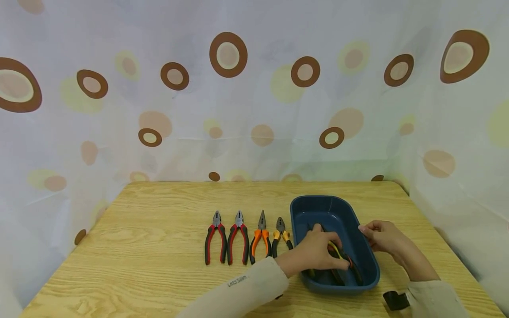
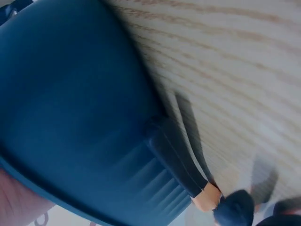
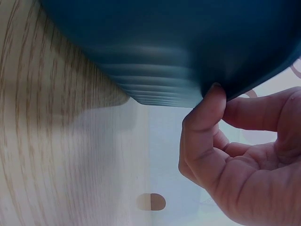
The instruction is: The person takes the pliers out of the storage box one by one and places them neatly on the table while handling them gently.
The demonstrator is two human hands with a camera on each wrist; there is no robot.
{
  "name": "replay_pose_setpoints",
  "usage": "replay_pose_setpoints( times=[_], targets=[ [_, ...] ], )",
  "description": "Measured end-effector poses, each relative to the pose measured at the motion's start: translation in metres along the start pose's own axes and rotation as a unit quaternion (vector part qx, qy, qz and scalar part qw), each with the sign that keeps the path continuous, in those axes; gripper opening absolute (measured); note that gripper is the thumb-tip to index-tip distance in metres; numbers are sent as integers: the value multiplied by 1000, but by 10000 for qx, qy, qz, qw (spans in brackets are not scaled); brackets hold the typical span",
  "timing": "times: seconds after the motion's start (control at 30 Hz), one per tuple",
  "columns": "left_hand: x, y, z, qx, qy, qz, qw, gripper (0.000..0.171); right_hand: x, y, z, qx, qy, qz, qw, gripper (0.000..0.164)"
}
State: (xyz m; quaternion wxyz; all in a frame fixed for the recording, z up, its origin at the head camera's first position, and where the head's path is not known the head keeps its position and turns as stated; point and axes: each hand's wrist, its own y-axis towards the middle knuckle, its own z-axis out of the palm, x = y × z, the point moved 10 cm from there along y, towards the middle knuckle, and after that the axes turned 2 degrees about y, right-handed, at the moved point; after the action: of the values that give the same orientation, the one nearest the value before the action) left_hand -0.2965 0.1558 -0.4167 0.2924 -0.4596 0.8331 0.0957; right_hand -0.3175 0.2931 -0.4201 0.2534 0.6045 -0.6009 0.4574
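A dark blue plastic bin stands on the right part of the table. My left hand reaches down into it, its thumb and index finger beside the yellow-and-black handles of a pair of pliers. The hand hides much of these tools, and whether its fingers grip one cannot be told. Other pliers with red-and-black handles lie at the bin's right side. With thumb and fingers, my right hand pinches the bin's right rim, also plain in the right wrist view, where the hand bends around the edge.
Left of the bin stand in a row two red-and-black pliers, orange needle-nose pliers and smaller yellow-and-black pliers, jaws pointing away. The last lies close against the bin's wall. A patterned curtain borders the wooden table.
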Motion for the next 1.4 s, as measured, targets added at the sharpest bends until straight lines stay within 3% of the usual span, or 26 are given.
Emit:
replay_pose_setpoints(
  times=[0.23,0.57,0.77,0.93,1.1,1.4],
  targets=[
    [-8,-8,-19,-344,-415,282,9981,32,-1,2,0,-30,30,6,10000,35],
    [-21,-25,-50,-710,-621,807,9923,29,-3,0,-1,-16,9,69,10000,35],
    [-23,-41,-75,-1017,-594,950,9885,32,-3,1,-1,-63,-46,12,10000,35],
    [-22,-61,-101,-1479,-309,1286,9801,32,-3,1,-1,-92,-26,-17,10000,35],
    [-11,-78,-121,-1857,32,1462,9717,33,-2,1,0,-77,-23,4,10000,35],
    [23,-98,-149,-2418,423,1374,9596,33,-2,1,-2,-54,-47,-5,10000,35]
  ],
)
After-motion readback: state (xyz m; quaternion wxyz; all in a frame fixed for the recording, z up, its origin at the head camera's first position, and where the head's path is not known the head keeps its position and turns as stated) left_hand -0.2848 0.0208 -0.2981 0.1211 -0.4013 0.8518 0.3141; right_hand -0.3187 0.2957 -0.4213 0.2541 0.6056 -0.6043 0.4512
